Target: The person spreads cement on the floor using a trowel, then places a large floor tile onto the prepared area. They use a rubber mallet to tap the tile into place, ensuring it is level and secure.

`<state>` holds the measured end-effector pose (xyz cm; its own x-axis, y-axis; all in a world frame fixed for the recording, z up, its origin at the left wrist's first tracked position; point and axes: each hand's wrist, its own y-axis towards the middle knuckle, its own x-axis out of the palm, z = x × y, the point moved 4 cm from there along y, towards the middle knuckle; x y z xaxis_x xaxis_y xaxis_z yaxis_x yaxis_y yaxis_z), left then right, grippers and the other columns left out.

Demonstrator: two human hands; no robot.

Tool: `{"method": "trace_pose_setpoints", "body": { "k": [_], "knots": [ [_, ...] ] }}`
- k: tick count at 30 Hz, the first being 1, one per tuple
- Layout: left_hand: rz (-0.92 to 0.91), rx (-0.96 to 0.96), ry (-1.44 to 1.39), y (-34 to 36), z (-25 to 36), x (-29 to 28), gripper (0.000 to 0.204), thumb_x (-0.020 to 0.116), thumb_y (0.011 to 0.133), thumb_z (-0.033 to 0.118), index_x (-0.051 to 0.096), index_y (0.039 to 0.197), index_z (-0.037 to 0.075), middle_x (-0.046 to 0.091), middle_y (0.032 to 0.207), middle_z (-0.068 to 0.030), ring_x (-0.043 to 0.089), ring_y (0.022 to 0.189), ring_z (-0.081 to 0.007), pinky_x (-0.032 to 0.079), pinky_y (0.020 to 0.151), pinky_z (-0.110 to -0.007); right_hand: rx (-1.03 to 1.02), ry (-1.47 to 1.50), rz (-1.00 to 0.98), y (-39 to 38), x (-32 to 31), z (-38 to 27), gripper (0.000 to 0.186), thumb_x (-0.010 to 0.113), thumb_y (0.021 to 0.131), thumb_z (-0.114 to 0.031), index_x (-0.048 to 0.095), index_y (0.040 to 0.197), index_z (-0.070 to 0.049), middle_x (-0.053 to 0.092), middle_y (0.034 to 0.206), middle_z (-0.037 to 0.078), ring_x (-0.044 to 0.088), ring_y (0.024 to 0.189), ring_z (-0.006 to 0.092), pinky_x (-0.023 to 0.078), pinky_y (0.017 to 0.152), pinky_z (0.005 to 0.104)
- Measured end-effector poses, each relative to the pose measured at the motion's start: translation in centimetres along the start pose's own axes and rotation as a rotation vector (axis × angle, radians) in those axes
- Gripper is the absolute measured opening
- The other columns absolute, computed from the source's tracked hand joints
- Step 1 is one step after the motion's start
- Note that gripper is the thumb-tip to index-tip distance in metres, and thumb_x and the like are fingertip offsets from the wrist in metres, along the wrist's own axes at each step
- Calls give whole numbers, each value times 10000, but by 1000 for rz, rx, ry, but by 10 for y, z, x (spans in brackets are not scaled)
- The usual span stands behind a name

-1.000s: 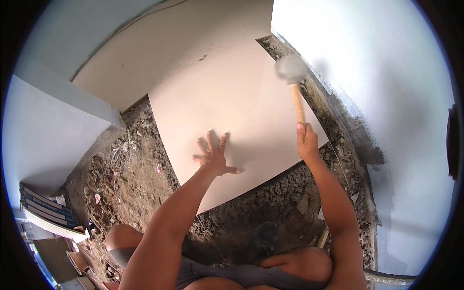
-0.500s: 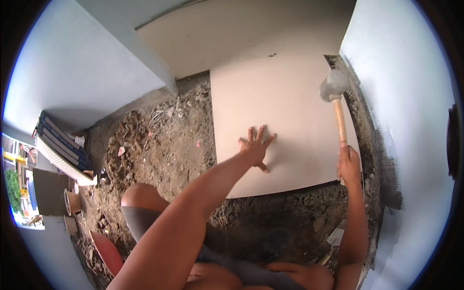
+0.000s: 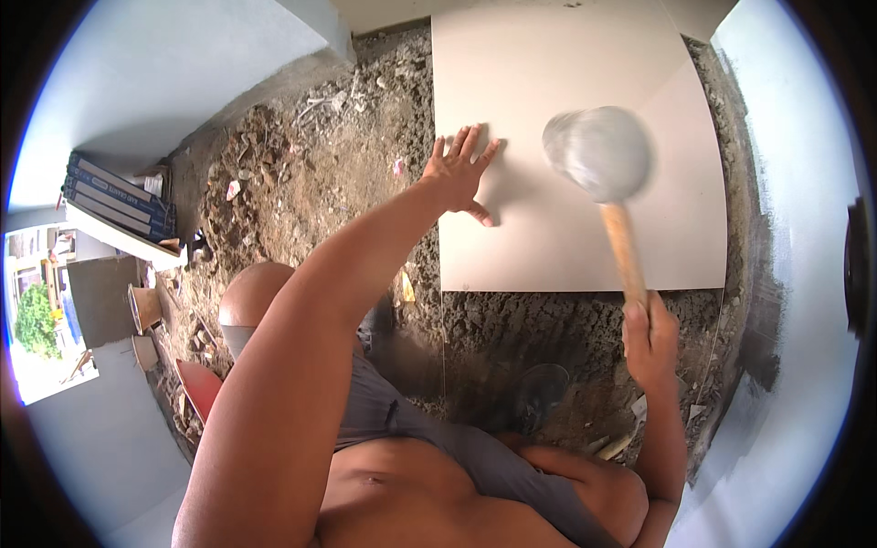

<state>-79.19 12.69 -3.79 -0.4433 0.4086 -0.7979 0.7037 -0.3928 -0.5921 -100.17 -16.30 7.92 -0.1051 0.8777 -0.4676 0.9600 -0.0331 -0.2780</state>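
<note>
My left hand (image 3: 457, 173) rests on the large cream tile (image 3: 525, 251), fingers spread, at the tile's left side. My right hand (image 3: 649, 338) is closed round the wooden handle of a mallet (image 3: 598, 153), whose blurred, pale grey head is over the right half of that tile. Whether the head touches the tile I cannot tell. Dark, lumpy mortar (image 3: 594, 320) shows along the tile's near edge, with thin strings crossing it.
Rubble-strewn ground (image 3: 292, 164) lies left of the tile. Blue flat boxes (image 3: 119, 196) lean by the left wall (image 3: 146, 73). A red object (image 3: 196, 388) sits at lower left, near a bright opening. A white wall (image 3: 795, 164) borders the right, and more tiles adjoin the far edge.
The view has shifted, so the tile sits higher in the picture. The mallet head has moved left over the tile and looks larger. My left hand is still spread on the tile.
</note>
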Motion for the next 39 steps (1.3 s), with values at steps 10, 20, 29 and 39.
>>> {"method": "trace_pose_setpoints", "body": {
  "k": [10, 20, 29, 39],
  "knots": [
    [-35, -2, 31, 1, 14, -15, 1489, 655, 539, 891, -85, 1575, 117, -57, 1613, -276, -8, 1502, -429, 127, 1205, -569, 180, -59, -97, -6, 13, 46, 388, 447, 1042, -375, 555, 900, -30, 499, 582, 36, 475, 449, 134, 390, 427, 292],
    [16, -42, -77, 1, 55, -24, 1440, 500, 643, 941, -69, 1544, -27, -88, 1610, -279, -74, 1498, -416, 56, 1221, -514, -340, 359, 223, 76, -58, -106, 400, 390, 1065, -407, 522, 1002, -34, 453, 600, -35, 416, 452, 45, 347, 403, 200],
    [196, 15, -289, 8, 84, -23, 1443, 537, 640, 922, -17, 1541, -61, -14, 1623, -248, -73, 1509, -384, -13, 1233, -488, -73, -284, 39, 205, 23, 31, 502, 432, 1035, -477, 513, 853, -17, 483, 554, 44, 492, 452, 145, 421, 447, 304],
    [206, -5, -339, 10, 91, -24, 1459, 525, 620, 935, -1, 1539, -69, -21, 1622, -254, -75, 1509, -384, -16, 1227, -506, -355, -52, 294, 171, 20, 0, 516, 474, 1013, -498, 524, 866, -6, 529, 593, 78, 547, 495, 176, 428, 463, 349]
  ]
}}
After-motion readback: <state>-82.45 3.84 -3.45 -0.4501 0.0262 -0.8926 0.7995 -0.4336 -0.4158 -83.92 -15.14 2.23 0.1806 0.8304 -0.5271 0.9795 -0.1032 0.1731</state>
